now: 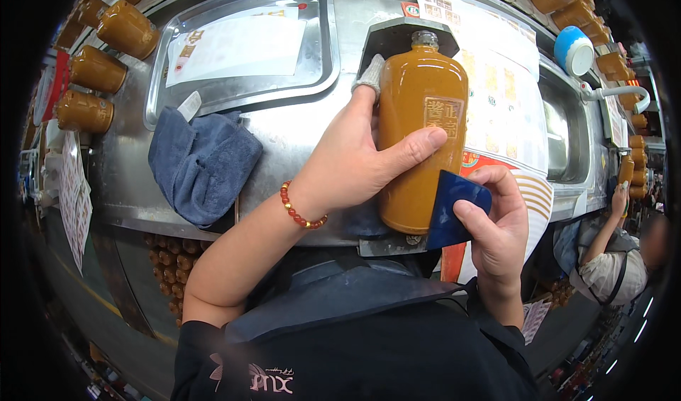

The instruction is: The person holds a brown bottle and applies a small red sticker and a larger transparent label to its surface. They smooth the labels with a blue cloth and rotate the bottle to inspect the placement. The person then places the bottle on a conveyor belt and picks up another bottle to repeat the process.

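An amber-brown glazed bottle [408, 167] with a short pale neck lies on a dark metal holder [386, 36] in front of me. My left hand [362, 146] is wrapped over its left side, the thumb across the front by a raised label panel; a pale cover sits on one fingertip. My right hand [500, 224] pinches a flat dark-blue scraper [455, 209] between thumb and fingers. The scraper's edge is against the lower right of the bottle. A beaded bracelet circles my left wrist.
On the left, a steel tray [328, 60] holds white printed sheets, with a folded blue cloth [202, 160] below it. Printed label sheets [496, 82] lie right of the bottle beside a sink [567, 131]. More brown bottles [128, 31] line the edges. A co-worker [613, 259] is at far right.
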Demonstrator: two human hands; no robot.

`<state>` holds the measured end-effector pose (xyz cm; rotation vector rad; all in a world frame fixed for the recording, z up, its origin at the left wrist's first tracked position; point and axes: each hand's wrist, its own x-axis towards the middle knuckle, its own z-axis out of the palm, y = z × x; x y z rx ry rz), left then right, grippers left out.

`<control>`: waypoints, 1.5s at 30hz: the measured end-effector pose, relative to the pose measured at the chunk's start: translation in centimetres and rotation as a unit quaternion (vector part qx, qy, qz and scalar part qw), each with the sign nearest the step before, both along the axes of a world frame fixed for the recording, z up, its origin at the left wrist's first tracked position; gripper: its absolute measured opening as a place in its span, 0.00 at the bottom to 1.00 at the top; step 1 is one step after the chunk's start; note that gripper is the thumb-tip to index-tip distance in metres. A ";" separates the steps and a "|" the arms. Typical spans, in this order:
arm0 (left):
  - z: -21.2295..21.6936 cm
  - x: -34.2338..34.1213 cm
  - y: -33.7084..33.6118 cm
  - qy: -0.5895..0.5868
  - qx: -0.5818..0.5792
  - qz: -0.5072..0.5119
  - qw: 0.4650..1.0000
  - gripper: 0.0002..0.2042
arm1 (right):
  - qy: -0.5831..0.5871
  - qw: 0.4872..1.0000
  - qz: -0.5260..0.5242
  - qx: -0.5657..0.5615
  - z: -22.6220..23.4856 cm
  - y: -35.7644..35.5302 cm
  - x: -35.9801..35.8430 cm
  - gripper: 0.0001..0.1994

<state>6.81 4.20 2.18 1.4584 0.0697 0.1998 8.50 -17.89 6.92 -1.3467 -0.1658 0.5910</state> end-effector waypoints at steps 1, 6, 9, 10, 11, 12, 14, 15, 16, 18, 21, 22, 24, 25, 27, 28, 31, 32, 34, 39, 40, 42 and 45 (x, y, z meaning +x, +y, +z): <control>-0.1 0.0 0.0 0.002 0.002 0.000 1.000 0.38 | 0.001 1.000 0.002 0.003 0.0 0.0 0.0 0.16; 0.5 -0.5 0.7 0.058 -0.047 -0.035 0.997 0.35 | 0.026 0.999 0.020 -0.009 0.5 -0.5 1.5 0.13; 0.8 -1.2 0.7 0.077 -0.111 -0.053 0.989 0.35 | -0.013 0.998 0.051 -0.044 0.4 -1.3 4.9 0.08; 1.0 -1.3 0.6 0.075 -0.098 -0.052 0.991 0.35 | -0.023 0.996 0.063 -0.060 0.4 -1.3 6.2 0.09; 0.9 -1.4 0.3 0.073 -0.086 -0.050 0.992 0.36 | 0.012 0.995 0.080 -0.055 0.7 -0.7 6.8 0.11; 1.0 -1.4 0.1 0.070 -0.074 -0.048 0.994 0.37 | -0.024 0.994 0.083 -0.064 0.3 -0.1 6.9 0.12; 1.1 -1.6 0.2 0.091 -0.054 -0.058 0.993 0.39 | -0.092 0.988 0.090 -0.085 -0.9 1.1 6.8 0.15; 0.8 -1.6 0.1 0.086 -0.053 -0.058 0.993 0.39 | -0.065 0.990 0.085 -0.096 -0.8 1.5 6.8 0.25; 0.7 -1.6 0.0 0.080 -0.052 -0.057 0.994 0.39 | -0.081 0.987 0.088 -0.110 -0.4 1.9 6.7 0.28; 0.7 -1.6 0.1 0.077 -0.039 -0.055 0.995 0.40 | -0.108 0.980 0.095 -0.137 0.3 2.6 6.4 0.33; 0.4 -1.6 0.1 0.065 -0.036 -0.054 0.996 0.40 | -0.097 0.981 0.098 -0.134 0.0 2.8 6.6 0.39; 0.5 -1.6 0.1 0.064 -0.034 -0.054 0.996 0.40 | -0.096 0.981 0.102 -0.132 0.1 2.8 6.7 0.39; 0.7 -1.7 0.1 0.071 -0.034 -0.055 0.995 0.41 | -0.097 0.980 0.105 -0.140 0.2 2.8 6.7 0.39; 0.8 -1.7 0.1 0.078 -0.036 -0.057 0.995 0.41 | -0.098 0.979 0.106 -0.144 0.2 2.8 6.7 0.40; 1.0 -1.8 0.1 0.091 -0.042 -0.061 0.993 0.40 | -0.096 0.979 0.106 -0.142 0.2 2.8 6.7 0.40; 1.0 -1.8 0.1 0.097 -0.047 -0.063 0.992 0.40 | -0.096 0.980 0.106 -0.141 0.2 2.8 6.7 0.40; 1.0 -1.8 0.0 0.094 -0.042 -0.061 0.993 0.40 | -0.096 0.980 0.106 -0.138 0.1 2.8 6.7 0.40; 0.9 -1.8 0.0 0.091 -0.036 -0.059 0.993 0.40 | -0.097 0.980 0.106 -0.139 0.2 2.8 6.7 0.40; 0.6 -1.8 0.1 0.084 -0.026 -0.055 0.995 0.40 | -0.098 0.979 0.107 -0.141 0.1 2.8 6.8 0.39; 0.5 -1.0 -0.4 0.033 -0.074 0.000 0.997 0.38 | -0.081 0.983 0.113 -0.120 0.1 2.5 7.6 0.36; 1.1 -0.4 -0.7 0.023 -0.094 0.030 0.995 0.37 | -0.072 0.985 0.111 -0.111 0.1 2.5 8.0 0.35; 1.7 0.2 -0.6 0.032 -0.114 0.049 0.992 0.36 | -0.078 0.984 0.116 -0.115 0.5 3.0 8.5 0.33; 1.9 0.7 0.0 0.091 -0.076 0.019 0.993 0.33 | -0.095 0.977 0.125 -0.143 0.9 3.4 8.9 0.31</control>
